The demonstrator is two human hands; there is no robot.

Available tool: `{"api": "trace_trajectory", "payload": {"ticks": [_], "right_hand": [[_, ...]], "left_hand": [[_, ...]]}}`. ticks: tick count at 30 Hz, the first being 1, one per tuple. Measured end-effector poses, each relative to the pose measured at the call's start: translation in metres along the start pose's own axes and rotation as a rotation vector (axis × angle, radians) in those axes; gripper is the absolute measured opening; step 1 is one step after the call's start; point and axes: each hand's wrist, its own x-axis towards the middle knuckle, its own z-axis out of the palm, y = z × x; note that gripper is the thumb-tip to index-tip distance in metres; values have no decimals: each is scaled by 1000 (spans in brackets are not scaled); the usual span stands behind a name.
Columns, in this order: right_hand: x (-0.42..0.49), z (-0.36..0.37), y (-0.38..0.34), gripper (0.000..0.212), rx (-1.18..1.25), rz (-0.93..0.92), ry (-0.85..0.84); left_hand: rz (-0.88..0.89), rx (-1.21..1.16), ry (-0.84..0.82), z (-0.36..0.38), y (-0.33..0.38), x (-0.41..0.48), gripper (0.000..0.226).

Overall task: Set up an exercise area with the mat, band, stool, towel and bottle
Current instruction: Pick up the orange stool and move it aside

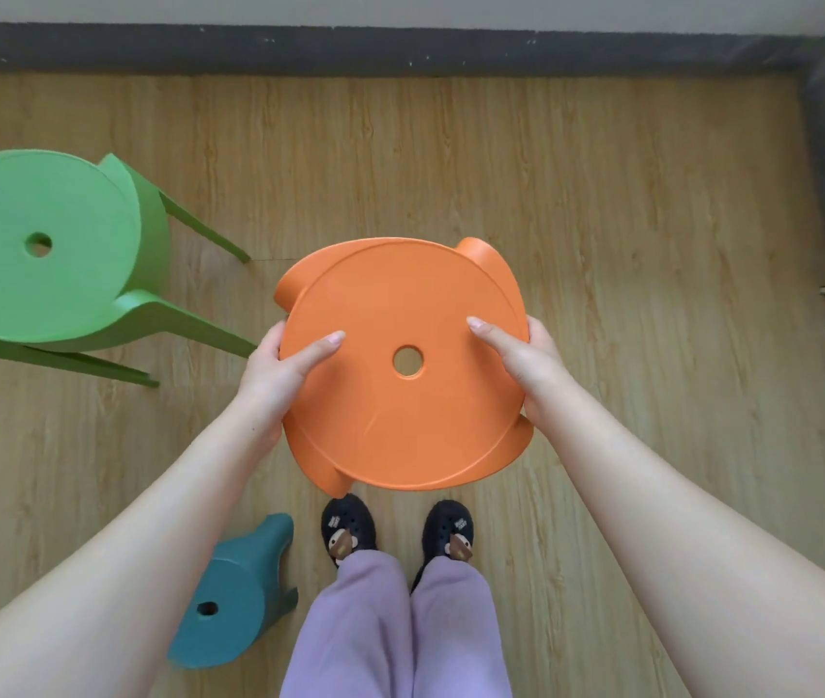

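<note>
An orange round-seated plastic stool [400,425] with a hole in its middle is held upright in front of me, above my feet. My left hand [282,367] grips the seat's left rim, thumb lying on top. My right hand [521,360] grips the right rim the same way. The stool's legs are hidden under the seat, so I cannot tell whether it touches the floor. No mat, band, towel or bottle is in view.
A taller green stool [43,254] stands on the wooden floor at the left. A small teal stool [229,596] sits by my left foot. A dark grey skirting [400,50] runs along the far wall and right side.
</note>
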Motion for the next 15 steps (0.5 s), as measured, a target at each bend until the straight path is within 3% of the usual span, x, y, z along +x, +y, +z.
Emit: {"api": "trace_trajectory", "payload": {"ticks": [6, 15], "right_hand": [[-89, -69, -21, 75, 127, -88, 130], [-216, -188, 4, 74, 337, -136, 450]], "left_hand": [[100, 127, -66, 42, 64, -75, 75], [285, 356, -275, 138, 113, -192, 68]]}}
